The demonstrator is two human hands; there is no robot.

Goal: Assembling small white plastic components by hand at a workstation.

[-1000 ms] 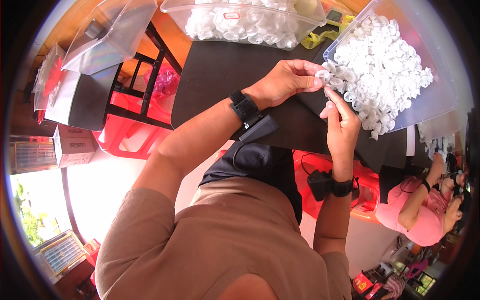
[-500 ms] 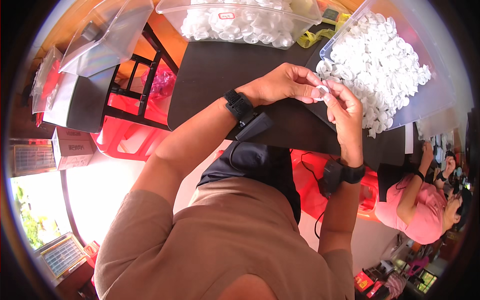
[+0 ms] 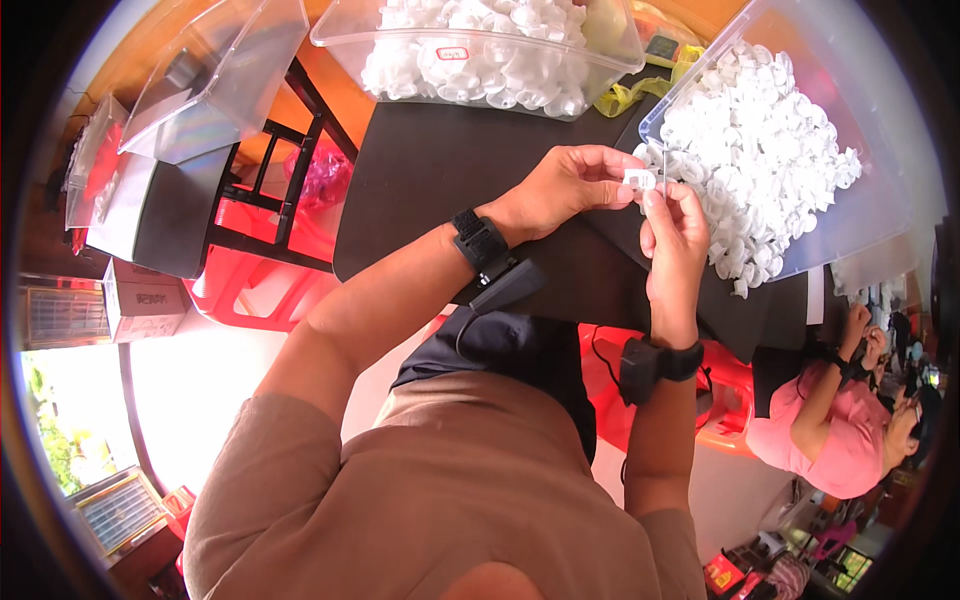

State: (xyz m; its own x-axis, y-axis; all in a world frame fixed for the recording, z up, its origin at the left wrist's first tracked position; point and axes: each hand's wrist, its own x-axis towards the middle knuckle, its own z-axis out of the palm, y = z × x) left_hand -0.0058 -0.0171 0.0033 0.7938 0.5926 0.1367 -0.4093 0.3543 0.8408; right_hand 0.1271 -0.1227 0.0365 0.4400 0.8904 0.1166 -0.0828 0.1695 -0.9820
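Note:
Over the dark table my left hand [image 3: 585,182] pinches a small white plastic part [image 3: 639,179] between thumb and fingertips. The part is roundish, with a cut-out in its face. My right hand [image 3: 678,225] is closed beside it, its thumb tip against the part's lower edge. A thin metal tool [image 3: 664,165] stands up from the right fingers; its kind is too small to make out. Just beyond the right hand, a clear plastic bin [image 3: 870,195] lies tilted, with a heap of similar white parts [image 3: 765,140] spilling over its near edge onto the table.
Another clear bin [image 3: 340,35] full of white parts stands at the table's [image 3: 430,150] far side. A yellow bag [image 3: 625,95] lies between the bins. Red plastic stools [image 3: 250,280] stand left and below the table. A co-worker in a pink top [image 3: 830,430] sits at right.
The white part has turned so its cut-out face shows. My right hand has shifted slightly left and down, and the thin tool now stands out more clearly. The whole view has tilted slightly.

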